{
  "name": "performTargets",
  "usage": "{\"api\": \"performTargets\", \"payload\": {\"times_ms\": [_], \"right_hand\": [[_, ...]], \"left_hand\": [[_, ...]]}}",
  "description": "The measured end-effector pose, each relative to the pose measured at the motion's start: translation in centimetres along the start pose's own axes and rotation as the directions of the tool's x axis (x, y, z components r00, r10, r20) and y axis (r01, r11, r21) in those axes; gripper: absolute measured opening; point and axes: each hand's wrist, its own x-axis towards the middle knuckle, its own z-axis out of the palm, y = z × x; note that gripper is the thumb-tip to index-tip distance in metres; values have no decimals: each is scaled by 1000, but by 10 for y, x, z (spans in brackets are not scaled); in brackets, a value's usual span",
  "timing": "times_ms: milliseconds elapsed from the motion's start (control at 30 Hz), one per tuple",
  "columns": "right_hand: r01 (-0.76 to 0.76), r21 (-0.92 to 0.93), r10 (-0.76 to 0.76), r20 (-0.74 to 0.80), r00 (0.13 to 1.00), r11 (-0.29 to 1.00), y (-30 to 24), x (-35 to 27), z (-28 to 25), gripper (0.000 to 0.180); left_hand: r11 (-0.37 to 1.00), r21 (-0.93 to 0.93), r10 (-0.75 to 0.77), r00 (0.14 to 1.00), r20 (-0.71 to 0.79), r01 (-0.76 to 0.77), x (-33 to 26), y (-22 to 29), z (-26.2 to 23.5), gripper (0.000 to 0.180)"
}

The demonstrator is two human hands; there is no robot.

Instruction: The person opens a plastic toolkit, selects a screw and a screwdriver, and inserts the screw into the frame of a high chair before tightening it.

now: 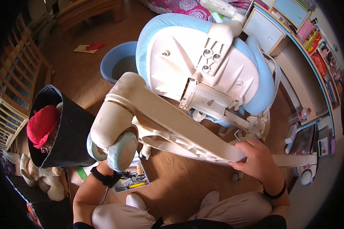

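A swivel chair lies tipped over in front of me, its light-blue seat (168, 23) showing a white underside with a metal mechanism (208, 100). One long cream leg of the chair base (172, 114) runs toward me, ending in a caster (122, 150) with pale-blue wheels. My right hand (252, 158) is closed on the base near the inner end of that leg, thumb underneath and fingers over it. Behind the caster is my left hand (104, 168); the wheel covers its fingers, so its grip cannot be seen.
A tray of tools (135, 179) with a yellow-handled screwdriver (137, 185) sits on the wooden floor below the caster. Left are a black bin (70, 129) holding a red bundle, and stuffed toys (51, 183). A blue basin (116, 61) stands behind; a desk (305, 76) borders the right.
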Motion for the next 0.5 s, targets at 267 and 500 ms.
{"api": "performTargets", "payload": {"times_ms": [267, 500], "right_hand": [[27, -16, -27, -11, 1000, 1000, 2, -1, 0, 33], [39, -54, -38, 12, 999, 998, 3, -3, 0, 44]], "left_hand": [[987, 134, 94, 995, -17, -91, 7, -2, 8, 37], [964, 244, 127, 990, -62, -108, 6, -4, 3, 36]]}}
